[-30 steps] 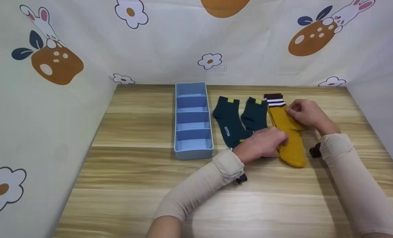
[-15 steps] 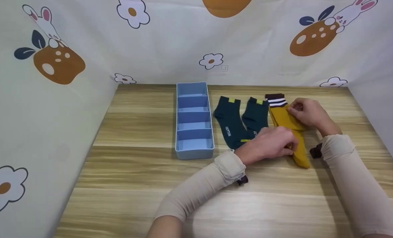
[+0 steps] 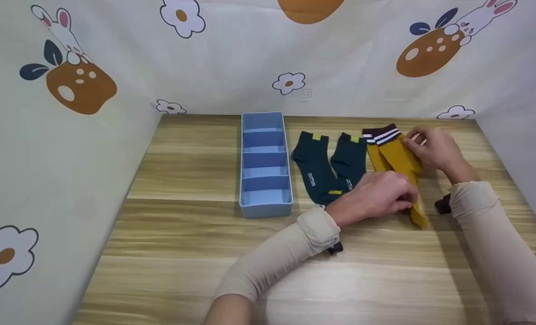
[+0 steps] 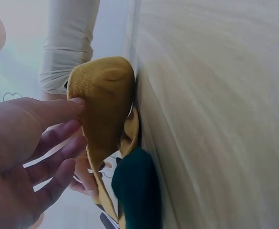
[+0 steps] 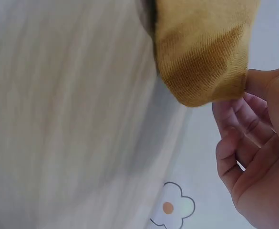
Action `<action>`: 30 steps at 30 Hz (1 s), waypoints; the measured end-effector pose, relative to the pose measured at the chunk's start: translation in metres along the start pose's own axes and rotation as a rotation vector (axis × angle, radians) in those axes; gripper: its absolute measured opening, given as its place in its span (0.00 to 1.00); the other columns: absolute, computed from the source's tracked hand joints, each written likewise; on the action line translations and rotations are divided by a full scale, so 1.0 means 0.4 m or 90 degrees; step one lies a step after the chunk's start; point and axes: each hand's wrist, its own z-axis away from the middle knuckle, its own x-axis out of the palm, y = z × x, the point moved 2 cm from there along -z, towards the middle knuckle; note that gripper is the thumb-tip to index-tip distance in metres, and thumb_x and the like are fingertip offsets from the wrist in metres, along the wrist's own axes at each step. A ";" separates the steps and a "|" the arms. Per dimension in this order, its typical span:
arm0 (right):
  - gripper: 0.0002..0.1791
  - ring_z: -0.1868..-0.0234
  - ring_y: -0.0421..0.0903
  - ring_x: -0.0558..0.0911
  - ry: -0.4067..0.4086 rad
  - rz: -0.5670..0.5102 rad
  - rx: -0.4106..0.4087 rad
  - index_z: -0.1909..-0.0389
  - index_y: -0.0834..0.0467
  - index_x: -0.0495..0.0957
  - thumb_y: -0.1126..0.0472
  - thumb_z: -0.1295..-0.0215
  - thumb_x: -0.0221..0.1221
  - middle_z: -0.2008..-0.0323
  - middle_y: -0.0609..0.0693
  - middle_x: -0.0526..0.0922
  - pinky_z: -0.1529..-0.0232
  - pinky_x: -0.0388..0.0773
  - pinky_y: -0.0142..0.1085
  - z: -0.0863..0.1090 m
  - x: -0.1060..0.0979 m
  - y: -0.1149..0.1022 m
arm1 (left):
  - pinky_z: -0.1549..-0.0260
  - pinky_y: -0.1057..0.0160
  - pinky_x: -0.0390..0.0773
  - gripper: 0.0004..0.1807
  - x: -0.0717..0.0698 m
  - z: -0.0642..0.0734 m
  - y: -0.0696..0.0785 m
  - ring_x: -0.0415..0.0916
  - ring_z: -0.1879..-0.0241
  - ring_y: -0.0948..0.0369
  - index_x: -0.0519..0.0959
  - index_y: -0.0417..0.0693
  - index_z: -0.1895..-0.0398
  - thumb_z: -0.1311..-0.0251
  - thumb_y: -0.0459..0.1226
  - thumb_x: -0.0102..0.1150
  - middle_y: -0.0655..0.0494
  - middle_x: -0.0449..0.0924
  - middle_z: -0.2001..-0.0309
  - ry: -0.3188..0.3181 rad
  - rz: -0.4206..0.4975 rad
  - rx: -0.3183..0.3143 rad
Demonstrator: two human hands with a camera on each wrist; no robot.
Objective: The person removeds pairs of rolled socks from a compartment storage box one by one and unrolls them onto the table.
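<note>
Between my two hands a mustard-yellow sock [image 3: 398, 159] with a dark, white-striped cuff is raised off its mate. My left hand [image 3: 380, 193] pinches the toe end, seen in the left wrist view with the sock [image 4: 103, 90] between thumb and fingers. Near the cuff, my right hand [image 3: 440, 150] pinches the sock's right edge; the right wrist view shows thumb and fingers on the knit fabric [image 5: 206, 57]. The other yellow sock [image 3: 376, 158] lies flat underneath, partly covered. Left of it lie two dark green socks [image 3: 314, 160], the nearer one partly hidden by my left hand.
A light-blue box [image 3: 265, 211] with several compartments in a row stands left of the socks. The wood-grain table [image 3: 182, 234] meets patterned cloth walls [image 3: 232, 58] at the back and sides. Dark wrist-camera mounts [image 3: 335, 248] hang under both cuffs.
The upper yellow sock has come up and shifted right, its cuff now angled away from the lower sock's cuff. Both hands have moved to the right with it. Green socks and box stay put.
</note>
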 end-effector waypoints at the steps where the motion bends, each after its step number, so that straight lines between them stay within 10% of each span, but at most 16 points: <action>1: 0.20 0.68 0.51 0.83 -0.005 0.001 0.004 0.50 0.59 0.86 0.45 0.22 0.63 0.60 0.62 0.91 0.70 0.74 0.38 0.000 -0.004 0.003 | 0.55 0.74 0.78 0.08 0.003 -0.004 0.002 0.80 0.53 0.72 0.89 0.71 0.49 0.23 0.51 0.62 0.73 0.87 0.53 0.002 0.000 -0.003; 30: 0.18 0.66 0.57 0.79 -0.011 0.062 0.064 0.53 0.60 0.88 0.47 0.23 0.65 0.69 0.58 0.86 0.72 0.68 0.43 0.018 -0.034 0.121 | 0.61 0.69 0.82 0.13 0.082 -0.071 0.041 0.81 0.51 0.70 0.90 0.74 0.49 0.20 0.46 0.56 0.75 0.88 0.52 0.003 -0.020 -0.046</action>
